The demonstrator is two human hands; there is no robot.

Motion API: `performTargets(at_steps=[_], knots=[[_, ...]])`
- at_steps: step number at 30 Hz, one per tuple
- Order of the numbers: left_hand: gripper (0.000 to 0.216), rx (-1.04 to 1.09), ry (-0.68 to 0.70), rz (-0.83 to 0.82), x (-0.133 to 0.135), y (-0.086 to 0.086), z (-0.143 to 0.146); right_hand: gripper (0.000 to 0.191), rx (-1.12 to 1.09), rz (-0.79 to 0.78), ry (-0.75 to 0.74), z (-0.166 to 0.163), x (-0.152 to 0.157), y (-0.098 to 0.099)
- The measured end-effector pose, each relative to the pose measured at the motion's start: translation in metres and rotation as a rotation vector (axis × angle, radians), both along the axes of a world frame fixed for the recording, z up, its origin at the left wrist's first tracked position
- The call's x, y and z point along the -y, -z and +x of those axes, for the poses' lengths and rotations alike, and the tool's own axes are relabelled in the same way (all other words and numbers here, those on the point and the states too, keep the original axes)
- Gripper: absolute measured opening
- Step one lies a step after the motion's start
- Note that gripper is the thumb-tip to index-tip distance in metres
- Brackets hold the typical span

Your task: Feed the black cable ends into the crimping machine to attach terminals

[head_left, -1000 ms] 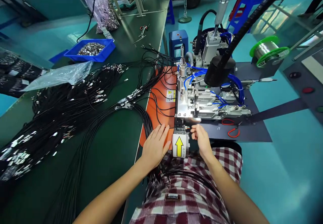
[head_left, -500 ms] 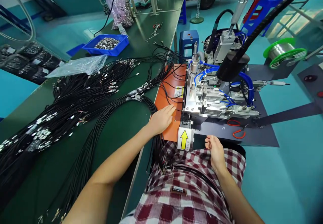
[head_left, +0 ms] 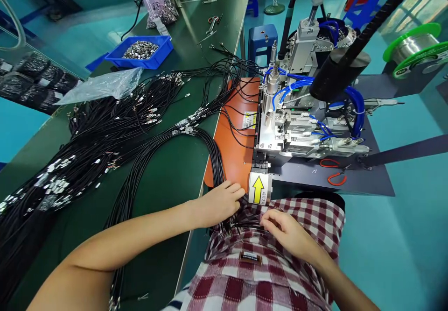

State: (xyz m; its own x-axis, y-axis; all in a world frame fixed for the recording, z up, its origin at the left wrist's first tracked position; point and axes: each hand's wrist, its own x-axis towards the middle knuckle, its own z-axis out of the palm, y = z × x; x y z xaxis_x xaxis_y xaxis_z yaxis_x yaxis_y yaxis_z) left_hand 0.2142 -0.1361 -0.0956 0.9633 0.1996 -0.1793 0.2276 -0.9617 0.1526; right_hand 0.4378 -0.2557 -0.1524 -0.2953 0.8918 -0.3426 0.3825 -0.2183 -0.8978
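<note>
A bundle of thin black cables bends over the table edge and hangs down to my lap, its stripped ends lying on a red-and-white checked apron. My left hand is over the hanging part, at the near end of an orange plate. Its fingers are curled, and what they hold is hidden. My right hand is above the lap, fingers bent in a pinch near the cable ends; what lies in them is too small to make out. Between the hands and the machine sits a roller cover with a yellow arrow.
A metal machine with blue air hoses stands at right, beside red-handled pliers and a wire spool. Piles of black cables cover the green table. A blue tray holds small metal parts.
My left hand has moved from the orange plate toward me, down to the hanging cables. My right hand has moved left over the lap, closer to the left hand. The view has shifted slightly.
</note>
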Motion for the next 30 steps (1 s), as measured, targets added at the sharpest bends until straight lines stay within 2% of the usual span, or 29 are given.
performTargets(at_steps=[3,6,8,10,13,15,18,20,22,26,30], knots=[[0.012,0.054,-0.053,-0.162,-0.008,-0.013,0.007,0.025,-0.027,0.029,0.048,0.001,-0.007,-0.017],[0.019,0.206,-0.239,-0.375,-0.015,-0.027,0.014,0.035,-0.188,0.020,0.274,0.008,-0.014,-0.027],[0.024,0.290,-0.365,-0.398,-0.017,-0.030,0.020,0.050,-0.298,0.044,0.381,0.014,-0.021,-0.032],[0.026,0.314,-0.440,-0.369,-0.016,-0.027,0.027,0.053,-0.320,0.092,0.427,0.018,-0.028,-0.036],[0.027,0.292,-0.470,-0.346,-0.013,-0.024,0.041,0.036,-0.198,0.145,0.445,0.018,-0.039,-0.043],[0.023,0.317,-0.473,-0.410,-0.011,-0.025,0.052,0.030,-0.114,0.184,0.392,0.015,-0.046,-0.045],[0.024,0.398,-0.525,-0.744,-0.010,-0.027,0.067,0.029,-0.077,0.233,0.300,0.012,-0.054,-0.042],[0.026,0.463,-0.586,-0.979,-0.012,-0.022,0.073,0.025,-0.104,0.202,0.312,0.015,-0.058,-0.038],[0.026,0.536,-0.654,-1.121,-0.013,-0.012,0.076,0.018,-0.143,0.135,0.373,0.022,-0.060,-0.033],[0.029,0.611,-0.757,-1.292,-0.015,0.008,0.076,0.017,-0.200,0.053,0.504,0.032,-0.064,-0.028],[0.029,0.634,-0.762,-1.371,-0.016,0.011,0.076,0.020,-0.311,0.006,0.529,0.028,-0.067,-0.025]])
